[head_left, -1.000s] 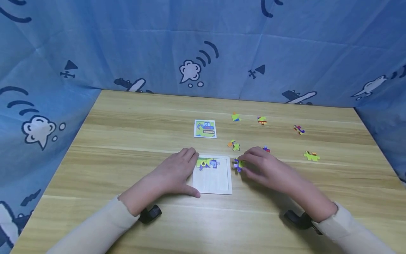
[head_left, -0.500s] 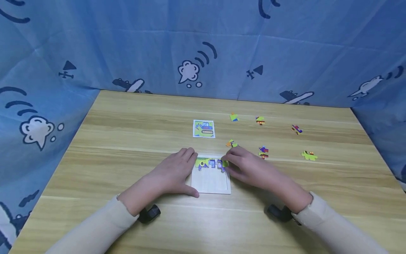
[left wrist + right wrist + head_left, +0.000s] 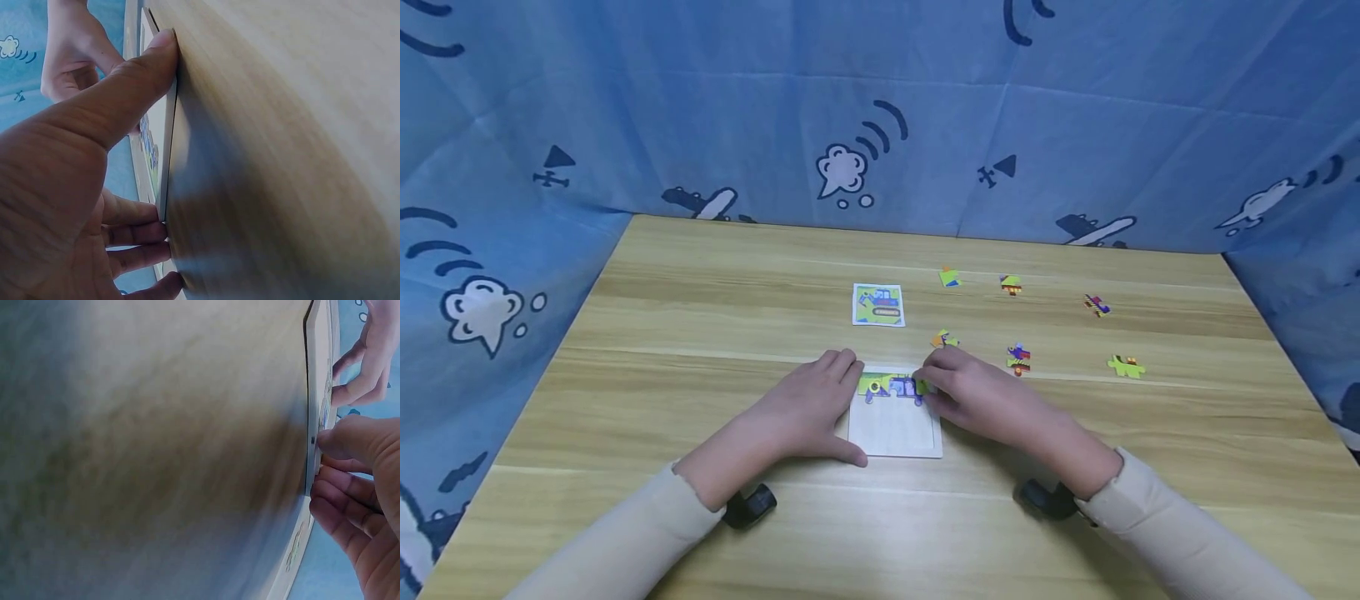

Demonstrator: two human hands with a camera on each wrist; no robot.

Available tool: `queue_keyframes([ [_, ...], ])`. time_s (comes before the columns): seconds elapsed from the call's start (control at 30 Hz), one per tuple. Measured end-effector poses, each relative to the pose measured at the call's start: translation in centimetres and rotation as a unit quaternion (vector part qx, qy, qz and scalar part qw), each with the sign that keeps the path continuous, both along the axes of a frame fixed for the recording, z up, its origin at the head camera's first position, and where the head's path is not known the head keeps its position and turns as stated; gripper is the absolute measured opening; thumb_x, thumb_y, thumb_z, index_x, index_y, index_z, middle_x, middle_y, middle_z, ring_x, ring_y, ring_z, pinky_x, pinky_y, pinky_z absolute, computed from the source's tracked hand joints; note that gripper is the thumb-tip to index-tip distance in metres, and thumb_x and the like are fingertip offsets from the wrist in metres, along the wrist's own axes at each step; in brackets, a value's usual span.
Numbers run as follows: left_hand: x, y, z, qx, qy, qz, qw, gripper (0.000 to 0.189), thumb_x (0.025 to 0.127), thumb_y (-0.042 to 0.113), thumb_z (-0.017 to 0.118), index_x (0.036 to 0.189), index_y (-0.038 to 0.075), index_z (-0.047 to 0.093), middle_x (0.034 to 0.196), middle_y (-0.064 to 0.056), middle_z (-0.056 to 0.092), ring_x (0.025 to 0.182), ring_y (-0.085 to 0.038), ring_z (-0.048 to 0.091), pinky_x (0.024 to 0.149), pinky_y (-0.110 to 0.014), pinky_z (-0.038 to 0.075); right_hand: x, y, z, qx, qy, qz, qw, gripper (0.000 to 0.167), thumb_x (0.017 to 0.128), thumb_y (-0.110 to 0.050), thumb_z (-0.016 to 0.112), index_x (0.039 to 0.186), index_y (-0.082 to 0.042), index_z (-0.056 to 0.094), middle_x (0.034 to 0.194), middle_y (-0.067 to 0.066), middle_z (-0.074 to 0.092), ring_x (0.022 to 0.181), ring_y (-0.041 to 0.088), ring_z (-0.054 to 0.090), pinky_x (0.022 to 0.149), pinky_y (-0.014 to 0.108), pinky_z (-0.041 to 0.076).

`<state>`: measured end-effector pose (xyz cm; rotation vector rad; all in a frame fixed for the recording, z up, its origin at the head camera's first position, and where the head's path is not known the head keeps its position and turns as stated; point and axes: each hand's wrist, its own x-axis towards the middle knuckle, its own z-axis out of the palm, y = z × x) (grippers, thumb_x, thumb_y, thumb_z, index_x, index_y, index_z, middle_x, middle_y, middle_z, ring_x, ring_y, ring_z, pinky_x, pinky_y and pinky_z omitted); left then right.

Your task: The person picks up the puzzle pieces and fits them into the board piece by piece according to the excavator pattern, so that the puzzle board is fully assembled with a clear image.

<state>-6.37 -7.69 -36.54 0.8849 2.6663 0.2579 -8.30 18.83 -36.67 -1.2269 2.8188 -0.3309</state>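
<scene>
The near part of the tray [image 3: 891,433] is bare, so most of the filling seems left; the left hand [image 3: 812,408], thumb and fingers spread, rests against its left side. Between the hands, 1 row of pieces [image 3: 876,387] along the far edge looks nearly done, the right hand [image 3: 981,396] pinching its end piece [image 3: 921,389] at the right corner. Farther out, 6 loose pieces [image 3: 1018,359] and a picture card [image 3: 878,306] lie on the worktop [image 3: 700,275].

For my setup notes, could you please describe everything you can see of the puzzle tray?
The puzzle tray is a pale, square, wood-like board with a thin border, lying flat on the table. Colourful puzzle pieces line its far side; its near part is bare. The left hand touches its left side; the right hand holds a piece near its far right corner.
</scene>
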Motion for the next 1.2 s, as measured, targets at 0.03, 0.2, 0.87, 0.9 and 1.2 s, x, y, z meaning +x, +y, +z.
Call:
queue_keyframes([
  [0.03,0.0,0.0,0.1,0.000,-0.001,0.000,1.0000,0.121,0.074,0.071,0.083,0.157,-0.005,0.038,0.153,-0.019,0.045,0.140,-0.033,0.046,0.120,-0.048,0.044,0.0,0.0,0.0,0.003,0.000,0.000,1.0000,0.032,0.091,-0.011,0.081,0.121,-0.004,0.076,0.114,0.007,0.069,0.101,0.016,0.067,0.090,0.031,0.062],
  [0.2,0.0,0.1,0.1,-0.001,-0.001,0.001,1.0000,0.121,0.074,0.072,0.083,0.156,-0.005,0.038,0.154,-0.019,0.045,0.140,-0.033,0.046,0.121,-0.048,0.044,0.2,-0.3,0.2,0.005,0.002,-0.004,1.0000,0.032,0.091,-0.010,0.080,0.122,-0.006,0.076,0.115,0.005,0.070,0.103,0.015,0.068,0.092,0.031,0.062],
  [0.87,0.0,-0.1,-0.1,0.001,0.002,-0.001,1.0000,0.120,0.074,0.072,0.082,0.156,-0.005,0.038,0.152,-0.018,0.046,0.140,-0.033,0.046,0.120,-0.048,0.044,0.0,-0.3,-0.2,-0.036,-0.044,-0.026,0.9981,0.029,0.090,-0.009,0.081,0.119,-0.005,0.078,0.112,0.005,0.070,0.098,0.014,0.063,0.087,0.030,0.061],
  [0.9,0.0,-0.1,-0.1,0.001,0.002,-0.001,1.0000,0.120,0.074,0.072,0.083,0.156,-0.005,0.039,0.152,-0.018,0.046,0.139,-0.033,0.047,0.120,-0.048,0.044,-0.1,-0.2,-0.1,-0.033,-0.056,-0.027,0.9975,0.029,0.091,-0.010,0.080,0.120,-0.006,0.077,0.113,0.005,0.070,0.099,0.014,0.062,0.087,0.030,0.061],
  [1.2,-0.1,-0.1,-0.2,-0.002,0.007,-0.007,0.9999,0.121,0.074,0.073,0.081,0.156,-0.005,0.038,0.150,-0.018,0.046,0.138,-0.033,0.047,0.118,-0.048,0.046,-1.3,1.0,0.3,-0.054,-0.063,-0.103,0.9912,0.025,0.095,-0.014,0.076,0.120,-0.008,0.076,0.115,0.007,0.072,0.103,0.020,0.067,0.092,0.041,0.061],
])
